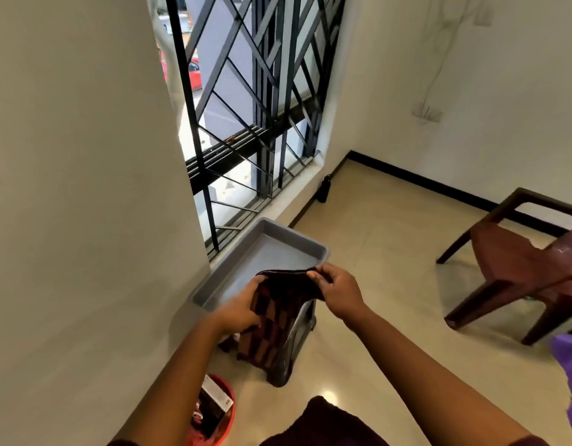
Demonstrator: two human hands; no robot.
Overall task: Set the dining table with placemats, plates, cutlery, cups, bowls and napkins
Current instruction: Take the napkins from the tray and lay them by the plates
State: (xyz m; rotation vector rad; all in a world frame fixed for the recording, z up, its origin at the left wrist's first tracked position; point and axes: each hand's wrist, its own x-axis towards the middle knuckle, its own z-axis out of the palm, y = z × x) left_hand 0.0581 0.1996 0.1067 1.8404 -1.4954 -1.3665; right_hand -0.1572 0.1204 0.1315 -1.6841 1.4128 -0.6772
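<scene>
cloth napkin [279, 320]: soft, light, limp, so likely best held at top corners to keep it flat | look: dark brown/orange check, hanging folded | where: in the air over grey tray [233, 252] by the window | left hand [242, 309] grip: grasping left side | right hand [337, 289] grip: pinching top right corner

chair [519, 268]: cut by right edge | red tub [228, 423]: cut by bottom edge
</scene>
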